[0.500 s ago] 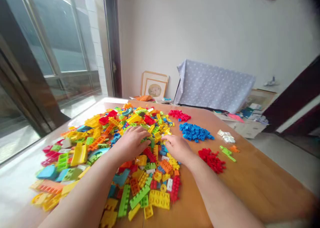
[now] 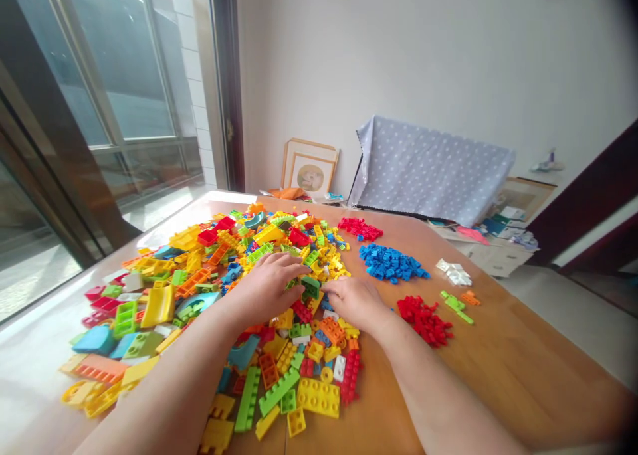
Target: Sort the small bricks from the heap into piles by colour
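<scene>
Stretching across the view, the brown wooden table (image 2: 498, 362) carries a broad, mixed pile of colourful plastic building bricks (image 2: 214, 249). Beyond its far edge hangs a grey-blue cloth with white dots (image 2: 433, 169), and a pale wood-framed picture (image 2: 310, 173) leans against the wall.

Right of the pile lie smaller, single-coloured heaps: blue bricks (image 2: 393, 264) in the middle, bright red bricks (image 2: 425, 321) nearer the person, and pinkish-red bricks (image 2: 359, 228) farther off. White pieces (image 2: 454, 273) sit farther right, with light green pieces (image 2: 456, 306) and a few orange pieces (image 2: 470, 298) close together nearby.

Both hands are at the right part of the pile. The left hand (image 2: 274, 282) arches palm down over the bricks, its fingers bent; the right hand (image 2: 356, 302) points inward from the pile's right edge, fingers partly curled. Between them is a dark green plastic brick (image 2: 312, 287), right by the left fingertips. I cannot tell whether either hand grips anything.

Little has changed from half a second ago: the hands keep almost the same place, while the dark green brick shows more plainly between them. That suggests close handling among the loose bricks. No brand, label or writing is readable.
</scene>
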Demonstrator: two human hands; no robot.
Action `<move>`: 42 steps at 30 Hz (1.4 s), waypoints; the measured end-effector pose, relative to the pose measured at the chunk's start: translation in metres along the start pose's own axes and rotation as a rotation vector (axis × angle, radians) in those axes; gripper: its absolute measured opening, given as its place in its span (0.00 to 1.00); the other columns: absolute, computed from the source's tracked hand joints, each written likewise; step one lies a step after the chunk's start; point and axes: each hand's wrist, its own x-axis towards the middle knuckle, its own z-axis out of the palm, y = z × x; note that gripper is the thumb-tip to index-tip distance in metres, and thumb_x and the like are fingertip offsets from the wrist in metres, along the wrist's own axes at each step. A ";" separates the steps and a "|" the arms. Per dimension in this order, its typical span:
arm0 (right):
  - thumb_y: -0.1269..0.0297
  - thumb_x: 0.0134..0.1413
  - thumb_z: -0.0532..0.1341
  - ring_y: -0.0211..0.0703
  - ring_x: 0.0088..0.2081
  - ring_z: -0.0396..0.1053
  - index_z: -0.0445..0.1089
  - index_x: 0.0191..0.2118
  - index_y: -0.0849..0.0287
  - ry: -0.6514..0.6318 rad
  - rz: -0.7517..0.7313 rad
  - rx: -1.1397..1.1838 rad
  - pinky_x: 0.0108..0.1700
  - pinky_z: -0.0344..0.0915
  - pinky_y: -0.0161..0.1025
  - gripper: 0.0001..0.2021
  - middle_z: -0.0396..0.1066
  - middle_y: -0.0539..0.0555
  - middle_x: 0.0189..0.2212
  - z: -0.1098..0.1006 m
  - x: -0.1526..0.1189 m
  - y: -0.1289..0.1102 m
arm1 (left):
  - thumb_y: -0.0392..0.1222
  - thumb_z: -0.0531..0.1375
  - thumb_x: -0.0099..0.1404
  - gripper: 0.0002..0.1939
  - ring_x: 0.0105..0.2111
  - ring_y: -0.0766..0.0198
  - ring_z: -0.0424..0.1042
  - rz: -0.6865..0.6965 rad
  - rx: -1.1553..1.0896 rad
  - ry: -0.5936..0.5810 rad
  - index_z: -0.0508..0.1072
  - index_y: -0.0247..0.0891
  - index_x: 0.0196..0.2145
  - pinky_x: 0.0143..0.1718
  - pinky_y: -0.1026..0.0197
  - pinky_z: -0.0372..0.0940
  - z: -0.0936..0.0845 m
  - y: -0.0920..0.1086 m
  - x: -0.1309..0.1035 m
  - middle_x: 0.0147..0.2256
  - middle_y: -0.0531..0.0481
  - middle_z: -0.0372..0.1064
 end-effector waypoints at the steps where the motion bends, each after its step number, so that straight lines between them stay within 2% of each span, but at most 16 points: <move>1: 0.61 0.65 0.54 0.49 0.50 0.76 0.77 0.53 0.37 -0.007 -0.031 0.006 0.46 0.65 0.41 0.19 0.80 0.49 0.47 -0.001 0.000 -0.002 | 0.46 0.57 0.72 0.20 0.61 0.48 0.65 0.016 -0.010 -0.013 0.72 0.51 0.60 0.64 0.43 0.58 0.000 0.002 0.000 0.59 0.47 0.69; 4: 0.62 0.64 0.54 0.49 0.50 0.76 0.76 0.54 0.37 -0.001 -0.059 0.027 0.46 0.65 0.41 0.20 0.80 0.49 0.47 -0.002 -0.001 -0.005 | 0.49 0.58 0.72 0.19 0.65 0.45 0.60 0.029 -0.009 -0.073 0.73 0.58 0.59 0.66 0.37 0.53 0.001 0.006 -0.001 0.62 0.50 0.67; 8: 0.64 0.59 0.57 0.48 0.54 0.74 0.76 0.55 0.41 0.014 0.013 0.043 0.51 0.65 0.41 0.21 0.79 0.49 0.52 0.000 0.000 0.005 | 0.48 0.58 0.71 0.17 0.63 0.43 0.63 -0.001 0.013 -0.106 0.75 0.55 0.56 0.64 0.34 0.54 0.005 0.005 -0.002 0.60 0.50 0.70; 12: 0.62 0.58 0.58 0.49 0.55 0.74 0.76 0.55 0.41 -0.003 0.017 0.052 0.53 0.64 0.41 0.21 0.78 0.48 0.53 0.002 0.001 0.012 | 0.47 0.58 0.71 0.17 0.61 0.45 0.65 -0.007 0.016 -0.097 0.75 0.54 0.56 0.62 0.37 0.57 0.007 0.001 -0.002 0.58 0.49 0.72; 17: 0.57 0.59 0.59 0.49 0.53 0.74 0.76 0.54 0.42 -0.007 0.040 0.053 0.50 0.65 0.41 0.18 0.79 0.49 0.52 0.005 0.005 0.011 | 0.45 0.57 0.71 0.16 0.60 0.49 0.67 -0.005 0.011 -0.091 0.76 0.52 0.53 0.62 0.42 0.58 0.003 -0.004 -0.002 0.56 0.51 0.73; 24: 0.48 0.64 0.56 0.48 0.46 0.76 0.78 0.47 0.42 0.022 0.054 0.076 0.41 0.62 0.39 0.16 0.81 0.49 0.43 0.006 0.009 0.011 | 0.45 0.58 0.70 0.15 0.57 0.52 0.70 -0.016 -0.024 -0.087 0.78 0.50 0.52 0.61 0.48 0.61 -0.003 -0.008 -0.003 0.54 0.51 0.75; 28: 0.53 0.66 0.54 0.44 0.47 0.75 0.78 0.46 0.44 0.094 0.071 0.082 0.42 0.61 0.37 0.15 0.80 0.49 0.46 0.009 0.015 0.005 | 0.44 0.58 0.70 0.15 0.56 0.53 0.71 -0.012 -0.042 -0.087 0.79 0.50 0.51 0.61 0.50 0.62 -0.004 -0.007 -0.002 0.54 0.51 0.75; 35: 0.53 0.66 0.52 0.47 0.42 0.76 0.79 0.43 0.48 0.033 0.150 -0.034 0.37 0.62 0.38 0.17 0.81 0.53 0.40 0.014 0.033 -0.010 | 0.45 0.58 0.70 0.16 0.55 0.53 0.72 -0.006 -0.077 -0.101 0.79 0.50 0.52 0.60 0.51 0.64 -0.003 -0.011 -0.001 0.54 0.49 0.75; 39: 0.54 0.61 0.58 0.46 0.41 0.76 0.80 0.40 0.48 -0.020 0.187 -0.076 0.37 0.63 0.38 0.13 0.80 0.53 0.38 0.010 0.045 -0.012 | 0.45 0.59 0.70 0.15 0.54 0.53 0.72 -0.003 -0.103 -0.093 0.80 0.50 0.52 0.59 0.50 0.65 -0.003 -0.011 -0.001 0.53 0.48 0.76; 42: 0.52 0.58 0.60 0.46 0.41 0.75 0.79 0.33 0.50 -0.058 0.173 -0.089 0.36 0.62 0.37 0.12 0.79 0.52 0.36 0.009 0.050 -0.011 | 0.45 0.59 0.69 0.15 0.54 0.52 0.72 -0.017 -0.106 -0.096 0.80 0.49 0.51 0.59 0.50 0.65 -0.005 -0.010 -0.001 0.52 0.47 0.76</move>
